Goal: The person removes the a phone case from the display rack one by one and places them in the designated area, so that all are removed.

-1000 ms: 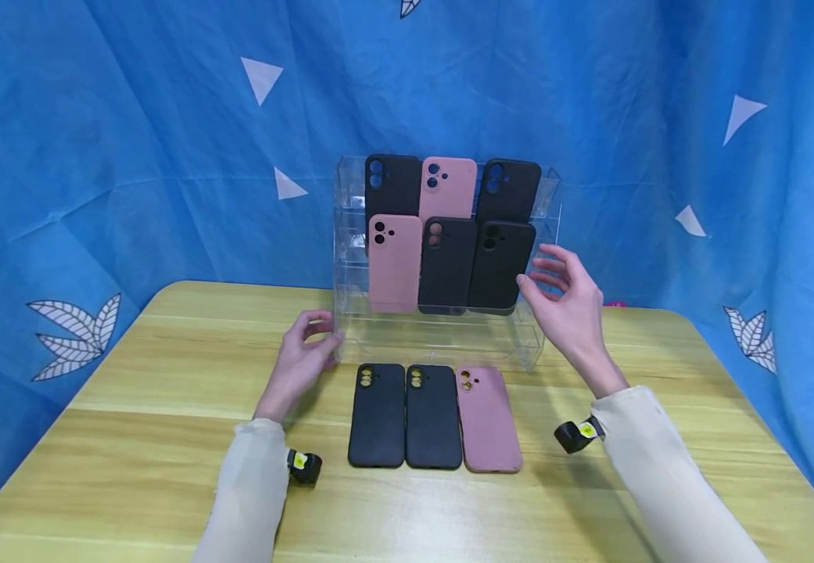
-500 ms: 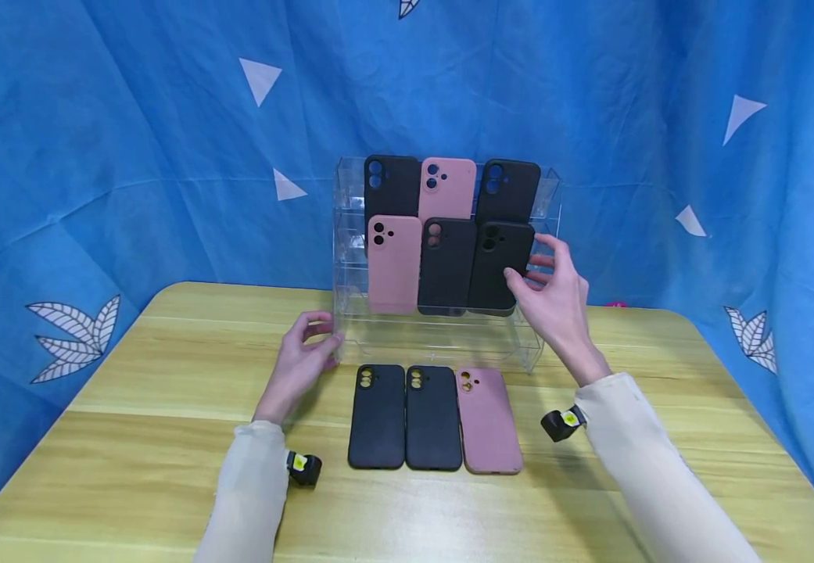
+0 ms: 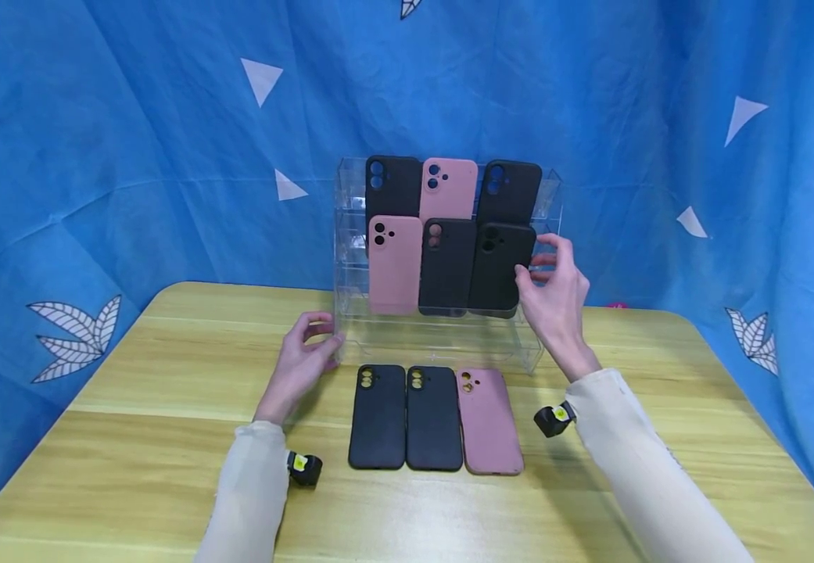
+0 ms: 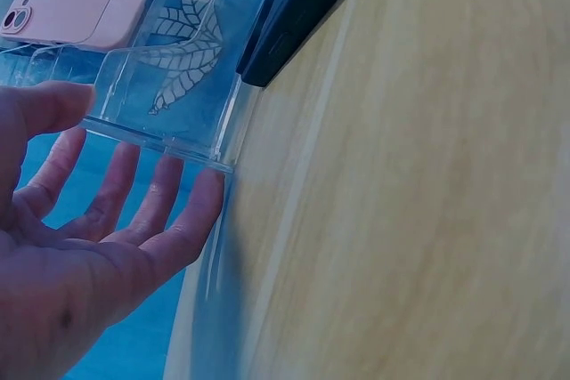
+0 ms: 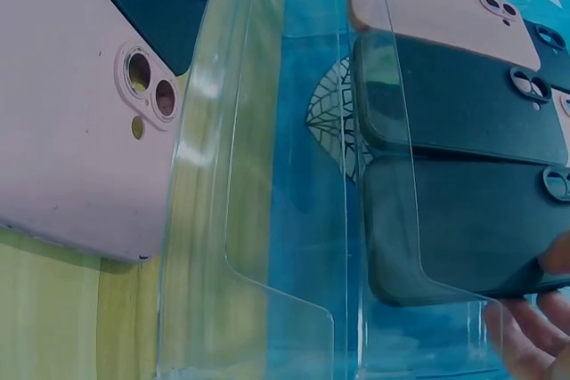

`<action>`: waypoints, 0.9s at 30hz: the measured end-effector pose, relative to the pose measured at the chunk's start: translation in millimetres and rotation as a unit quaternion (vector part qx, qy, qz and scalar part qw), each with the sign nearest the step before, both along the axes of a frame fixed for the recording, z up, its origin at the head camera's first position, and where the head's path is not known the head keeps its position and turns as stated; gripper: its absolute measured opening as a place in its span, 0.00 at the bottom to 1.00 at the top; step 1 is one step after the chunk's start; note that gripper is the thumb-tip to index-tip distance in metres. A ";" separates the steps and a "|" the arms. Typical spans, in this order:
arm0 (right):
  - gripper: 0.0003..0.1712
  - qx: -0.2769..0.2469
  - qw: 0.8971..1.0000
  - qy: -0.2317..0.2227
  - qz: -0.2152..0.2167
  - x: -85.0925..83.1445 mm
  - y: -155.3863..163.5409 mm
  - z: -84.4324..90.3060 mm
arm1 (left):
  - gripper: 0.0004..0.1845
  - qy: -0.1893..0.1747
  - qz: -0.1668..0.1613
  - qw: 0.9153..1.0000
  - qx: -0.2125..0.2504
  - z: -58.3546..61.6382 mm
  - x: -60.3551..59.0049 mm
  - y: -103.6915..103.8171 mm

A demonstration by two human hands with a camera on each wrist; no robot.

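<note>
A clear acrylic display rack (image 3: 442,336) holds two rows of black and pink phone cases leaning upright. My left hand (image 3: 303,352) grips the rack's lower left side, thumb in front and fingers along the outer edge, as the left wrist view shows. At the lower row's right end, my right hand (image 3: 557,293) holds the right edge of a black phone case (image 3: 500,270). Its thumb (image 5: 558,255) lies on the case's face, with the other fingers by the edge. Beside that case stand another black case (image 3: 447,266) and a pink case (image 3: 395,266).
On the wooden table (image 3: 132,438) before the rack lie two black phone cases (image 3: 377,418) and a pink phone case (image 3: 489,422), side by side. Behind the upper row hangs a blue curtain (image 3: 167,156) with white patterns.
My right hand has come leftward from beside the rack to the lower right black case, with its wrist shifting further left. My left hand and the cases have stayed in place.
</note>
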State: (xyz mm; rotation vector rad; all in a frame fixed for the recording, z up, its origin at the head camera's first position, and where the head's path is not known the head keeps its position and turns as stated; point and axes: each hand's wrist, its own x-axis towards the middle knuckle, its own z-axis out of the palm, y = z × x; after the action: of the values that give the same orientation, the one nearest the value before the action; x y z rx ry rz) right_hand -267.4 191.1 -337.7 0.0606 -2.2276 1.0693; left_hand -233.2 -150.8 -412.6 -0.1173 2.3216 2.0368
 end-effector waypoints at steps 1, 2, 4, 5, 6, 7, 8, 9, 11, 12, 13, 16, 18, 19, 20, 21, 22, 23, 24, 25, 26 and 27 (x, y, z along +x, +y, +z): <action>0.27 -0.001 1.000 0.005 0.001 -0.2 0.3 -0.1 | 0.22 0.000 0.000 1.000 0.000 0.3 0.0 0.1; 0.27 -0.002 1.000 0.010 0.003 -0.3 0.6 -0.1 | 0.22 0.001 0.000 1.000 0.000 0.6 0.0 0.2; 0.26 -0.003 1.000 0.021 0.007 0.1 1.4 -0.3 | 0.22 0.000 0.000 1.000 0.000 1.1 0.2 0.3; 0.26 -0.004 1.000 0.025 0.009 0.8 1.7 -0.2 | 0.22 0.000 0.000 1.000 0.000 1.1 0.2 0.3; 0.25 -0.004 0.999 0.030 0.011 1.2 2.2 -0.3 | 0.22 -0.001 0.000 1.000 -0.001 1.0 0.3 0.4; 0.25 -0.004 0.999 0.036 0.013 1.4 2.8 -0.5 | 0.22 -0.001 0.000 1.000 -0.002 0.8 0.3 0.4; 0.25 -0.004 0.999 0.042 0.015 1.6 3.3 -0.3 | 0.22 -0.001 0.000 1.000 -0.002 0.6 0.2 0.4; 0.24 -0.003 0.999 0.048 0.019 1.7 3.9 -0.1 | 0.22 -0.002 0.000 1.000 -0.001 0.3 0.2 0.4; 0.24 -0.006 0.998 0.059 0.026 1.7 5.0 0.4 | 0.22 -0.002 0.001 1.000 0.000 -0.2 0.1 0.4; 0.24 -0.008 0.997 0.065 0.029 1.5 5.6 0.8 | 0.22 -0.002 0.001 1.000 0.000 -0.4 0.1 0.4; 0.24 -0.010 0.997 0.072 0.032 1.5 6.2 1.5 | 0.22 -0.002 0.001 1.000 0.001 -0.5 0.1 0.5; 0.24 -0.018 0.995 0.088 0.038 2.2 7.4 4.5 | 0.22 -0.003 0.002 1.000 0.002 -0.5 0.0 0.4; 0.24 -0.018 0.994 0.097 0.040 2.9 8.1 7.0 | 0.22 -0.002 0.002 1.000 0.002 -0.4 -0.2 0.2; 0.24 -0.018 0.994 0.101 0.039 3.4 8.5 8.0 | 0.22 -0.001 0.001 1.000 0.001 -0.4 -0.3 0.1; 0.24 -0.019 0.993 0.105 0.040 3.8 8.8 9.1 | 0.22 -0.001 0.001 1.000 0.000 -0.3 -0.4 0.0; 0.24 -0.018 0.993 0.110 0.038 4.2 9.2 10.1 | 0.22 -0.001 0.001 1.000 0.000 -0.3 -0.4 -0.1; 0.24 -0.018 0.992 0.115 0.038 4.8 9.5 11.0 | 0.22 -0.001 0.001 1.000 -0.001 -0.4 -0.3 -0.1; 0.24 -0.019 0.992 0.120 0.038 5.3 9.8 11.9 | 0.22 0.000 0.001 1.000 -0.002 -0.4 -0.3 -0.1; 0.24 -0.020 0.991 0.125 0.037 5.8 10.1 12.8 | 0.22 0.000 0.001 1.000 -0.003 -0.5 -0.2 -0.1; 0.24 -0.023 0.990 0.131 0.037 6.4 10.4 13.9 | 0.22 0.000 0.001 1.000 -0.003 -0.5 -0.1 0.0; 0.24 -0.026 0.989 0.137 0.037 6.9 10.7 14.9 | 0.22 0.000 0.001 1.000 -0.003 -0.5 -0.1 0.0; 0.24 -0.029 0.989 0.142 0.038 7.5 10.8 15.9 | 0.22 -0.001 0.001 1.000 -0.002 -0.5 0.0 0.0</action>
State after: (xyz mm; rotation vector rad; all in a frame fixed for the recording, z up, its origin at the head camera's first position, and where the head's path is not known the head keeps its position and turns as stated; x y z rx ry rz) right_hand -259.8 202.0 -321.7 0.2591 -1.9507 1.0913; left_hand -233.2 -150.7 -413.1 -0.1222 2.3263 2.0311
